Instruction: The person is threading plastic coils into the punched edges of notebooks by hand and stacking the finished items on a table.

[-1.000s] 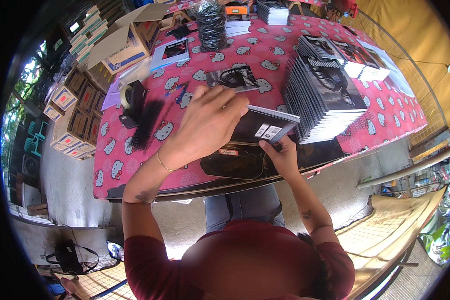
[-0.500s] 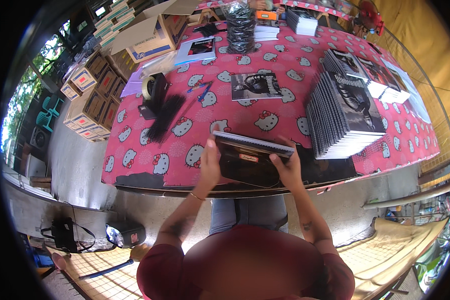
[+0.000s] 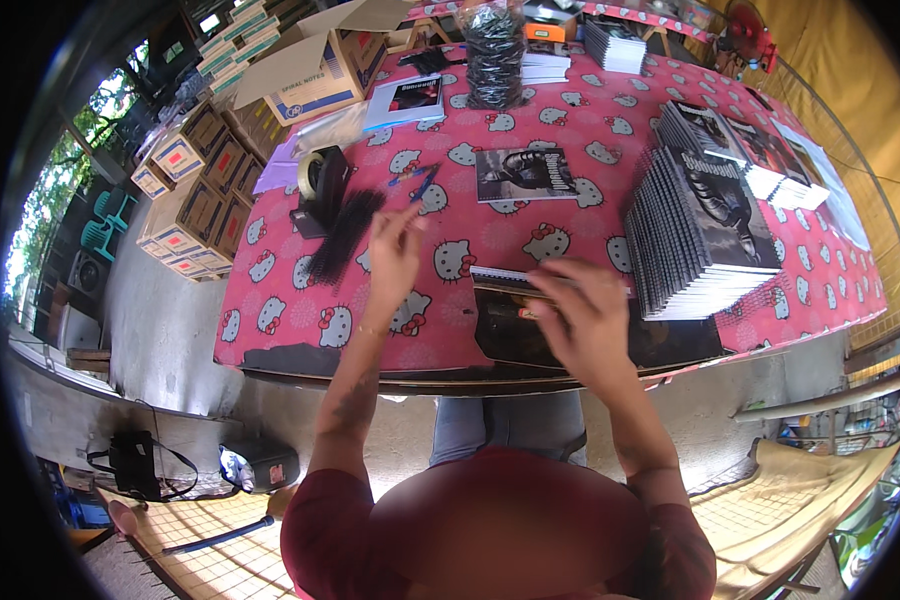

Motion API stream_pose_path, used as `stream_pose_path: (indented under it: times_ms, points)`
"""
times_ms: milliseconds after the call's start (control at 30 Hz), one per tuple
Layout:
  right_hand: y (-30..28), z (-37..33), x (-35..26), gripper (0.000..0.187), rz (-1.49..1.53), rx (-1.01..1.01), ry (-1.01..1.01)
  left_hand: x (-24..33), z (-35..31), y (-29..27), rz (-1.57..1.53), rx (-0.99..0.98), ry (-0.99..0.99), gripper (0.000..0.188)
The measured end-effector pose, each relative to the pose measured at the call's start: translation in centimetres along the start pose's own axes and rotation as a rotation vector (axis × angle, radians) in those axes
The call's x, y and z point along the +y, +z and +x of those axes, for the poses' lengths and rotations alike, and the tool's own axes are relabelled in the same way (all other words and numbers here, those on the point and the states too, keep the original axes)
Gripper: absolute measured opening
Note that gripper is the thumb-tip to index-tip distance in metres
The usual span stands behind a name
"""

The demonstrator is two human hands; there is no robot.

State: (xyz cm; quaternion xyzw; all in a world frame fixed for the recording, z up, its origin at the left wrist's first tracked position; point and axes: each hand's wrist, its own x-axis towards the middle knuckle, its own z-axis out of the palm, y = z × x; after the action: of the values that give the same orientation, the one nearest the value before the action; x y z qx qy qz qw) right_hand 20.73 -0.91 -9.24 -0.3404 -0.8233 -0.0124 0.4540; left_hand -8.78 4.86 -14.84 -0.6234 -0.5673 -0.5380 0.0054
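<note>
A dark-covered notebook [image 3: 500,330] lies at the table's near edge, its white page edges and punched holes along the far side. My right hand [image 3: 592,325] is over its right part, fingers stretched out and apart. My left hand [image 3: 395,262] is raised over the table, empty, with its fingers loosely apart. It is nearest to a bundle of black spiral coils [image 3: 345,240] and a blue-handled hand tool [image 3: 426,183] just beyond its fingertips. Another grey-covered booklet [image 3: 522,175] lies flat farther away.
A tall stack of spiral notebooks [image 3: 705,225] stands at right, with more piles behind. At left are a tape dispenser [image 3: 320,190] and an open cardboard box [image 3: 315,80]. A wrapped bundle of black coils [image 3: 494,60] stands at the back. Closed cartons [image 3: 195,215] are stacked beyond the table.
The notebook, held up in both hands before, now lies on the table. My left hand has let go and moved away to the left; my right hand has shifted onto its cover.
</note>
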Motion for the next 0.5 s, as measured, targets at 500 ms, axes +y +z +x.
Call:
stream_pose_path:
  times_ms: [500]
  points:
    - [7.3,2.4,0.4,0.01,0.059,-0.175,0.07,7.4,-5.4,-1.4,-0.143,-0.174,-0.033,0.019]
